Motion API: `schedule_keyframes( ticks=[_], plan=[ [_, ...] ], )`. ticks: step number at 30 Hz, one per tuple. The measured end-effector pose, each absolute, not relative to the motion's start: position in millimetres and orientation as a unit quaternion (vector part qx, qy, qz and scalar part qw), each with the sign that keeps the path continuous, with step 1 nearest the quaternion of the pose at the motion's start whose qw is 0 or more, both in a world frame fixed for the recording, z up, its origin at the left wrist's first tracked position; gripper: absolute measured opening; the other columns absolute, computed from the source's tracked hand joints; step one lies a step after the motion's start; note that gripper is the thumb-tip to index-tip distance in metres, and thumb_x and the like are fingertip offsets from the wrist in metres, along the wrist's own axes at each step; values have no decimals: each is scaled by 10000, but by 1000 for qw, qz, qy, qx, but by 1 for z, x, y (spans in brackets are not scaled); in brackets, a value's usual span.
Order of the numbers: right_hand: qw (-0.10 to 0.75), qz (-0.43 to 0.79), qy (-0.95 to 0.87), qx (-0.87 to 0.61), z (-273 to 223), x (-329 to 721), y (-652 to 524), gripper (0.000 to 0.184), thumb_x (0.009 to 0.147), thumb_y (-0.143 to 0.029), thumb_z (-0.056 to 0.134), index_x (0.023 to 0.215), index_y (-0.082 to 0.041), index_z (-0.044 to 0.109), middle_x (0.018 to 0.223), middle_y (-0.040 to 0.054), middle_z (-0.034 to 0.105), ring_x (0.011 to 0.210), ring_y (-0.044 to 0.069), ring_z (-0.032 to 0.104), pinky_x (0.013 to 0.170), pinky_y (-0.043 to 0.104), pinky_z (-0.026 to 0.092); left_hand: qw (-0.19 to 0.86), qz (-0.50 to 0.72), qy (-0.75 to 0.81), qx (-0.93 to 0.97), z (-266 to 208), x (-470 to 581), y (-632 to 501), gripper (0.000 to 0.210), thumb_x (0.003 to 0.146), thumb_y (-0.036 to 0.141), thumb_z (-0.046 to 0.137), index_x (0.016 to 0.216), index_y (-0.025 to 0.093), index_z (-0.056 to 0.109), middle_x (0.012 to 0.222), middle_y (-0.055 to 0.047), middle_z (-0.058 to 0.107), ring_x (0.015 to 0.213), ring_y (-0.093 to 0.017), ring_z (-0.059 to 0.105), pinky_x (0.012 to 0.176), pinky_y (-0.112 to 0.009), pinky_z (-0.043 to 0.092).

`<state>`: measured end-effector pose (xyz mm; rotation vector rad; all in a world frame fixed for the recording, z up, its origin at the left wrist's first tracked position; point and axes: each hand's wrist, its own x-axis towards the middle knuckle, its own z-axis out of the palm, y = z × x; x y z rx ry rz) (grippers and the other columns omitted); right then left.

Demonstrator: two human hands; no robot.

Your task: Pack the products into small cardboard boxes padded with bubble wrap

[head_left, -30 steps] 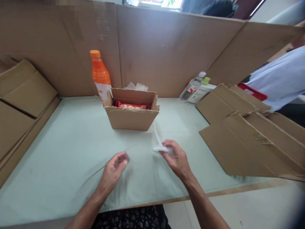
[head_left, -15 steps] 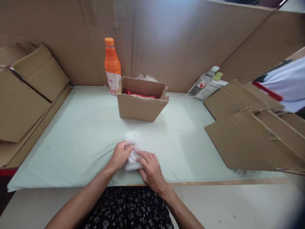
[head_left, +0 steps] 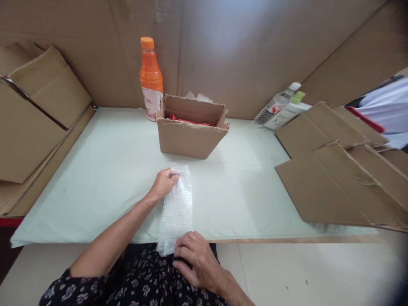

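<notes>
A strip of clear bubble wrap [head_left: 177, 208] lies stretched from the middle of the table over its front edge, toward my lap. My left hand [head_left: 164, 183] pinches the upper left of the strip, thumb on top. Down at the near end, my right hand [head_left: 197, 259] rests by the strip's right edge. Its fingers are bent, with a gap between them and the thumb, and the fingertips seem to touch the wrap. Beyond the strip stands an open cardboard box [head_left: 189, 139] with red packaging [head_left: 188, 122] inside.
An orange bottle [head_left: 151, 80] stands behind the box at left. A clear bottle [head_left: 277, 106] and a white bottle with a green cap [head_left: 288, 115] lean at the back right. Cardboard pieces flank the pale tablecloth [head_left: 111, 148]: left boxes [head_left: 28, 140] and right flattened sheets [head_left: 334, 187].
The short bundle of bubble wrap is now a longer strip. My left hand has moved away from me with its upper end, while my right hand has come nearer to my lap.
</notes>
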<state>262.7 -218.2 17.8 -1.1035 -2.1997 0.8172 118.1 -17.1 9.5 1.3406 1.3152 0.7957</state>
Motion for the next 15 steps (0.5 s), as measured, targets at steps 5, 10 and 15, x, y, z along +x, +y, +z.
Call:
schedule_keyframes(
  ticks=[5, 10, 15],
  plan=[
    [275, 496, -746, -349, 30, 270, -218, 130, 916, -283, 556, 915, -202, 658, 898, 33, 723, 844, 156, 660, 781, 284, 523, 498, 340, 555, 573, 9, 112, -13, 140, 704, 260, 550, 678, 179, 661, 566, 39, 555, 530, -113, 483, 517, -221, 360],
    [251, 563, -716, -327, 57, 279, -210, 179, 920, -289, 584, 1021, -219, 714, 1019, 50, 758, 955, 171, 700, 863, 315, 542, 493, 336, 537, 596, 12, 118, -9, 193, 732, 236, 512, 786, 167, 685, 674, 18, 629, 610, -128, 551, 580, -230, 416],
    [271, 579, -722, -267, 96, 298, -202, 214, 934, -246, 585, 1076, -223, 743, 1091, 64, 765, 975, 173, 721, 870, 327, 557, 469, 332, 531, 623, 14, 119, -7, 223, 757, 226, 531, 896, 171, 696, 720, 18, 637, 663, -141, 572, 666, -255, 457]
  ],
)
